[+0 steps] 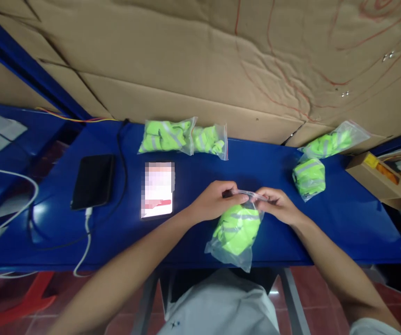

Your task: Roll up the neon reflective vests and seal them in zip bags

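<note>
The clear zip bag with a folded neon-green reflective vest inside looks light and soft to me. The film is thin and probably slick, and the cloth bulk gives under any squeeze. Nothing fragile, as far as I judge. The best hold is the stiff zip strip along the bag's mouth; the belly would slide and bunch.

I see both hands on that strip. My left hand pinches the left end of the mouth between thumb and fingers. My right hand pinches the right end, fingertips closed on the strip. The two hands are close together and the strip is stretched between them. The bag hangs below the hands, its bottom corner reaching past the near edge of the desk, about the middle of that edge.

Just left of my left hand a lit phone lies flat. Further left sits a dark phone with a white cable plugged in, running off the near edge.

Along the far edge, against the cardboard wall, lie two filled bags side by side. Towards the far right corner there are two more, one bagged vest on the desk and another bag leaning at the wall. A small cardboard box stands off the right end.
</note>
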`<move>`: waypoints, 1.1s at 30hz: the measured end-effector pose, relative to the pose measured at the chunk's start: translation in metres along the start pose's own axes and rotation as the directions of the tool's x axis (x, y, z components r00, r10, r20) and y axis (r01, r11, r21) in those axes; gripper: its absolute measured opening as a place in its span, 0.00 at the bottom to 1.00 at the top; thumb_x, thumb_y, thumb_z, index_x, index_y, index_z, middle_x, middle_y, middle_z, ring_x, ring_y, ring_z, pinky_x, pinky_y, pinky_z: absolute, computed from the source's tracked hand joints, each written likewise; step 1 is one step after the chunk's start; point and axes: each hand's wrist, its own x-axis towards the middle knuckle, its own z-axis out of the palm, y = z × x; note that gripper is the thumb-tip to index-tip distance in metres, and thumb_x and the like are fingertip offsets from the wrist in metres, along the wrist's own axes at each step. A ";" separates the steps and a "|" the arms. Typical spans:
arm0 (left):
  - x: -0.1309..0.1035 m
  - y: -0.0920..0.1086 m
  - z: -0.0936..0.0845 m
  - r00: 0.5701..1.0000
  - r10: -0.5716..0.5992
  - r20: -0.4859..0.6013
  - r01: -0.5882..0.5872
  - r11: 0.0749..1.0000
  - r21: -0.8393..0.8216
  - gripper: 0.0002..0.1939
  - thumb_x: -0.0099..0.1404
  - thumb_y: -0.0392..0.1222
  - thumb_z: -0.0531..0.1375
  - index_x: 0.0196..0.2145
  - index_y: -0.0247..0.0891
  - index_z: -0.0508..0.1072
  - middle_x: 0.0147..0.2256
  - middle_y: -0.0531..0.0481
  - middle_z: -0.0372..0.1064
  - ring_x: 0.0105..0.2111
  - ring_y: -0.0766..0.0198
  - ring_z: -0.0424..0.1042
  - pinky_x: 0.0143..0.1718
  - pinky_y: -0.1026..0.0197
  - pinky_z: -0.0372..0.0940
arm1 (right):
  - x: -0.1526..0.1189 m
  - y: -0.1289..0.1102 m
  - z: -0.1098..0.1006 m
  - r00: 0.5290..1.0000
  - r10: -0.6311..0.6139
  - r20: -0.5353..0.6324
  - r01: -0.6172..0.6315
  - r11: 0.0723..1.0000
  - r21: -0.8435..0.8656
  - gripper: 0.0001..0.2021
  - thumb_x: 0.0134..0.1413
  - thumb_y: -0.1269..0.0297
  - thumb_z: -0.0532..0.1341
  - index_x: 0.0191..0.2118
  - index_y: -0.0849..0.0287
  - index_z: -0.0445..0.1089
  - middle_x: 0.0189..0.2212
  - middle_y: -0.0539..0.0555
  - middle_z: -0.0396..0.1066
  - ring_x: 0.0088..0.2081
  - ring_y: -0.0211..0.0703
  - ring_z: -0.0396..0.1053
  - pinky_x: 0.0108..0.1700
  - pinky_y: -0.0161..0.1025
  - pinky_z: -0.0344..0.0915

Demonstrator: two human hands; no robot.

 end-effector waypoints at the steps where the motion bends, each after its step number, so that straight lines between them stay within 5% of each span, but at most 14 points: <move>1: 0.000 0.000 0.000 1.000 -0.007 -0.011 0.007 0.999 -0.037 0.20 0.61 0.52 0.70 0.24 0.36 0.68 0.21 0.58 0.58 0.25 0.70 0.57 0.28 0.65 0.50 | 0.001 0.002 0.001 1.000 0.009 -0.018 -0.009 1.000 0.003 0.19 0.61 0.47 0.68 0.42 0.60 0.79 0.22 0.51 0.75 0.23 0.37 0.70 0.28 0.34 0.66; 5: 0.001 0.003 0.000 0.999 -0.048 -0.025 0.040 0.966 -0.254 0.22 0.52 0.47 0.75 0.37 0.38 0.70 0.35 0.51 0.75 0.34 0.66 0.71 0.39 0.63 0.63 | 0.006 0.008 0.005 0.994 -0.020 -0.109 0.021 1.000 0.004 0.20 0.62 0.45 0.66 0.39 0.60 0.78 0.20 0.50 0.73 0.22 0.38 0.68 0.31 0.37 0.67; 9: 0.001 0.004 0.007 0.989 -0.140 -0.042 0.111 0.904 -0.413 0.36 0.49 0.46 0.78 0.52 0.41 0.70 0.51 0.42 0.75 0.41 0.62 0.77 0.46 0.58 0.67 | 0.008 0.004 0.007 0.975 -0.122 -0.184 0.119 0.993 -0.026 0.21 0.54 0.43 0.71 0.29 0.59 0.75 0.33 0.54 0.75 0.37 0.41 0.72 0.44 0.40 0.69; 12: 0.003 0.000 0.011 0.976 -0.219 0.000 0.196 0.876 -0.440 0.32 0.53 0.55 0.76 0.50 0.34 0.76 0.46 0.38 0.78 0.40 0.58 0.78 0.44 0.56 0.68 | 0.006 0.004 0.005 0.963 -0.161 -0.215 0.162 0.987 -0.016 0.24 0.52 0.43 0.73 0.25 0.60 0.69 0.41 0.55 0.72 0.44 0.42 0.70 0.50 0.41 0.68; 15: 0.003 -0.004 0.010 0.968 -0.251 -0.017 0.218 0.868 -0.445 0.28 0.51 0.53 0.77 0.43 0.31 0.81 0.39 0.41 0.80 0.37 0.58 0.77 0.43 0.58 0.67 | 0.005 0.011 0.001 0.959 -0.131 -0.250 0.148 0.988 0.049 0.25 0.53 0.47 0.73 0.24 0.60 0.64 0.43 0.55 0.71 0.45 0.42 0.70 0.48 0.40 0.68; 19: 0.001 -0.006 0.006 0.960 -0.243 -0.142 0.147 0.862 -0.485 0.25 0.50 0.46 0.79 0.44 0.36 0.80 0.35 0.49 0.79 0.36 0.63 0.76 0.42 0.62 0.65 | 0.004 0.019 -0.002 0.971 -0.013 -0.240 0.057 0.983 0.176 0.18 0.54 0.54 0.74 0.31 0.58 0.67 0.39 0.53 0.72 0.34 0.38 0.71 0.33 0.35 0.69; 22: 0.001 -0.006 0.012 0.959 -0.246 -0.140 0.136 0.834 -0.535 0.29 0.54 0.52 0.76 0.50 0.39 0.78 0.41 0.46 0.80 0.43 0.58 0.78 0.47 0.59 0.67 | 0.004 0.014 -0.004 0.961 0.052 -0.273 0.020 0.967 0.253 0.17 0.52 0.56 0.75 0.38 0.55 0.69 0.31 0.48 0.70 0.25 0.35 0.65 0.22 0.31 0.62; 27: 0.000 -0.011 0.023 0.973 -0.222 -0.057 0.162 0.841 -0.517 0.29 0.62 0.64 0.68 0.45 0.33 0.81 0.43 0.40 0.81 0.43 0.53 0.79 0.50 0.55 0.70 | 0.004 0.005 -0.006 0.932 0.082 -0.353 0.034 0.950 0.310 0.17 0.51 0.55 0.76 0.40 0.54 0.72 0.32 0.48 0.72 0.27 0.33 0.67 0.28 0.31 0.66; 30: -0.002 -0.014 0.022 0.971 -0.206 -0.120 0.130 0.879 -0.458 0.26 0.64 0.62 0.68 0.45 0.36 0.82 0.43 0.43 0.81 0.42 0.56 0.79 0.49 0.58 0.69 | 0.005 0.007 -0.005 0.942 0.102 -0.319 -0.005 0.956 0.292 0.16 0.56 0.50 0.72 0.41 0.57 0.74 0.30 0.51 0.74 0.29 0.36 0.70 0.31 0.33 0.68; 33: -0.001 -0.012 0.017 0.963 -0.186 -0.194 0.100 0.918 -0.384 0.24 0.64 0.61 0.68 0.45 0.38 0.83 0.42 0.45 0.82 0.42 0.57 0.78 0.46 0.60 0.70 | 0.005 0.011 -0.005 0.956 0.107 -0.274 -0.039 0.970 0.241 0.19 0.58 0.49 0.71 0.31 0.60 0.72 0.23 0.50 0.71 0.25 0.35 0.68 0.30 0.34 0.67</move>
